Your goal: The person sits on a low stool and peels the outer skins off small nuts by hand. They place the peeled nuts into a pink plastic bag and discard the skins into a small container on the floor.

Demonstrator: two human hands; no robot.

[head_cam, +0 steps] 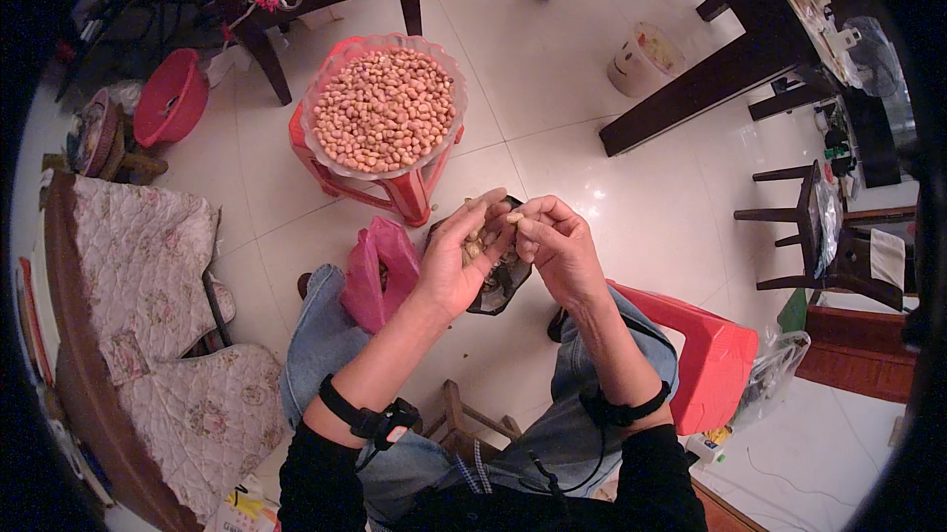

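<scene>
My left hand (453,266) is cupped around several unshelled peanuts (471,245). Between the thumb and fingertips of my right hand (566,255) is one pale peanut (514,218), close to the left fingertips. Under both hands stands a dark, angular bin (494,301) with what look like shell pieces inside, partly hidden by the hands. To its left is an open pink plastic bag (399,266) by my knee, its contents mostly out of sight. Farther forward, a clear scalloped bowl (460,99) holds a heap of shelled peanuts (385,110).
The bowl rests on a red plastic stool (409,195). A larger red stool (703,354) stands beside my right leg. Dark table legs (684,99) and a lidless white bucket (629,73) are at front right. A quilted floral cover (148,243) drapes the seat at left, near a red basin (174,99).
</scene>
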